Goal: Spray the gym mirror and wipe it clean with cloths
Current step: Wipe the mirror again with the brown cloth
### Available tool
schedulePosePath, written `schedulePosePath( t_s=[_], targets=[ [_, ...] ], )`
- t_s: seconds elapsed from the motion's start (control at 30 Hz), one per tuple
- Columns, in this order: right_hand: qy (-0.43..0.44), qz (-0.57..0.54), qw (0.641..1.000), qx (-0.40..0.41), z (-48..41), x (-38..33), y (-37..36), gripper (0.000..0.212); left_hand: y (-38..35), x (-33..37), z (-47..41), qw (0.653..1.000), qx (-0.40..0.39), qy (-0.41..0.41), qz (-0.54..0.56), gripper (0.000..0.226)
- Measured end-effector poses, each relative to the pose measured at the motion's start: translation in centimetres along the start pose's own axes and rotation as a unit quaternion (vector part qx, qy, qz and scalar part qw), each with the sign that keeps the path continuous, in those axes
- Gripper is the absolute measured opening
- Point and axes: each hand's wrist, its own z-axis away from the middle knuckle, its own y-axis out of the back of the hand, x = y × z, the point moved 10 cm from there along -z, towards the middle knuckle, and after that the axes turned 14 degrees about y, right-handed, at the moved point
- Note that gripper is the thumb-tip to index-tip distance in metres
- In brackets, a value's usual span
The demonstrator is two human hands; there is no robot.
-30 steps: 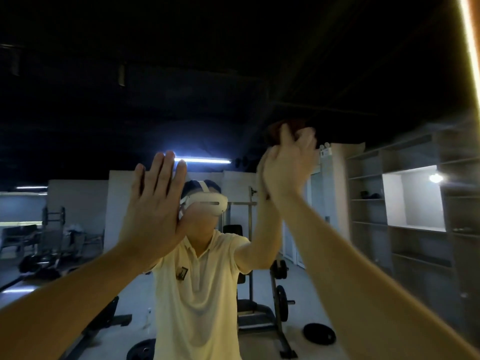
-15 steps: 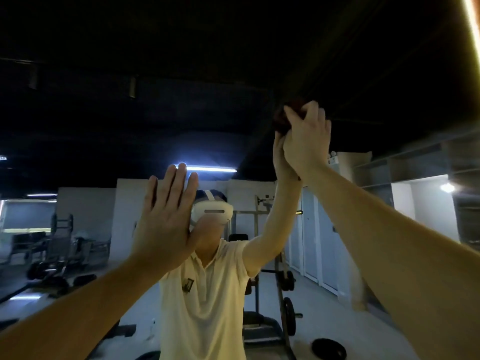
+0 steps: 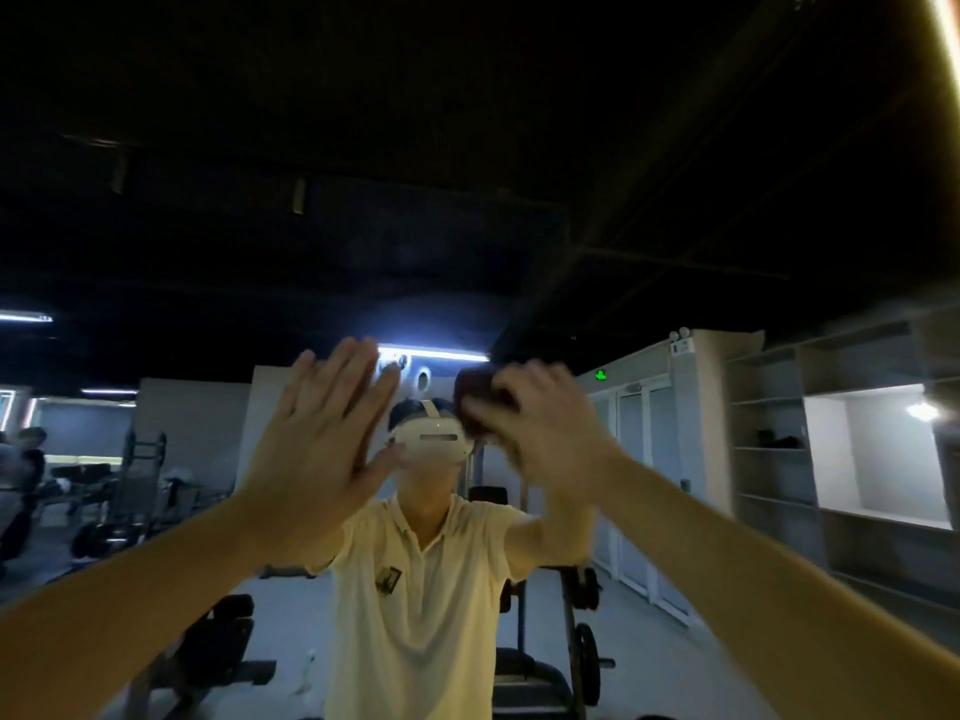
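Right hand (image 3: 545,433) wads a dark cloth (image 3: 480,392) against the mirror (image 3: 467,200); left hand (image 3: 317,449) lies flat on it, fingers straight. I judge the cloth soft and light: hold it bunched, press evenly.

Open mirror (image 3: 467,174) above, rightward

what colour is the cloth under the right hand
Dark reddish-brown; the cloth shows in the head view, under the right hand, a bit blurred.
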Motion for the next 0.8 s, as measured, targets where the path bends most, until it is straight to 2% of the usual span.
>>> schedulePosePath(
  t_s=[0.07,0.13,0.23,0.33,0.4,0.5,0.6,0.67,0.8],
  targets=[
    [-0.111,0.004,0.993,0.040,-2.6,6.0,1.5,0.059,0.0,-3.0,-0.2,0.998,0.007,0.059,-0.002,0.083],
    [-0.232,0.005,0.971,0.059,-4.6,10.7,2.0,0.056,-0.6,-4.8,0.1,0.996,0.009,0.092,0.002,0.084],
    [-0.343,0.028,0.933,0.105,-6.1,11.5,1.9,0.055,-1.2,-5.1,0.3,0.996,0.014,0.085,-0.016,0.085],
    [-0.326,-0.005,0.934,0.145,-5.1,5.8,0.8,0.059,-1.0,-4.7,0.4,0.996,0.019,0.081,-0.012,0.084],
    [-0.265,-0.033,0.953,0.146,-3.1,0.0,0.1,0.058,-0.9,-4.6,1.1,0.996,0.019,0.082,-0.008,0.084],
    [-0.130,-0.052,0.984,0.113,-0.2,-7.6,-0.4,0.048,-1.2,-4.4,3.0,0.997,0.014,0.074,-0.011,0.084],
    [-0.018,0.004,0.998,0.056,-1.5,-6.4,-0.9,0.075,-1.3,-4.5,3.5,0.998,0.005,0.069,-0.012,0.084],
    [-0.049,0.024,0.997,0.058,-3.9,-1.3,-0.6,0.076,-1.6,-4.6,3.4,0.997,-0.003,0.072,-0.011,0.084],
    [-0.260,0.016,0.961,0.088,-8.2,10.2,1.8,0.056,-1.9,-4.7,3.4,0.997,-0.004,0.075,-0.008,0.085]
  ],
)
